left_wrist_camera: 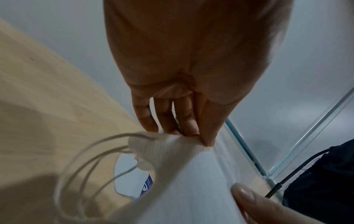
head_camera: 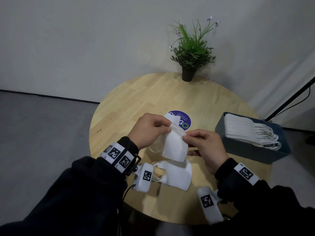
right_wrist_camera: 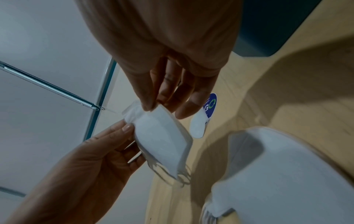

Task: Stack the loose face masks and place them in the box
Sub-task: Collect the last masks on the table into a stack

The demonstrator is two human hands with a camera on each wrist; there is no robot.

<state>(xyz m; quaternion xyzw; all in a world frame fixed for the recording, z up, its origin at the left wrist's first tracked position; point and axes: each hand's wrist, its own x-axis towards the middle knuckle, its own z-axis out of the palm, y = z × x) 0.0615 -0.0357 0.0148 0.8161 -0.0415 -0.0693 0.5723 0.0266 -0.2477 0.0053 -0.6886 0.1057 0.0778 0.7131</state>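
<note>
A white folded face mask (head_camera: 174, 146) (right_wrist_camera: 162, 136) (left_wrist_camera: 191, 174) hangs above the round wooden table (head_camera: 136, 99). My left hand (head_camera: 150, 128) pinches its upper left corner, and my right hand (head_camera: 201, 143) pinches its upper right edge. Its ear loops (left_wrist_camera: 82, 166) dangle to the left. Another white mask (head_camera: 177, 174) (right_wrist_camera: 287, 174) lies flat on the table just below. A third mask (head_camera: 172, 118) (right_wrist_camera: 197, 125) lies behind the hands on a purple sticker. The dark blue box (head_camera: 252, 150) at the right holds a stack of masks (head_camera: 238, 128).
A potted plant (head_camera: 190, 53) stands at the table's far edge. The purple round sticker (head_camera: 184, 120) is at the centre. A black stand leg (head_camera: 289, 99) slants at the far right. Grey floor lies to the left of the table.
</note>
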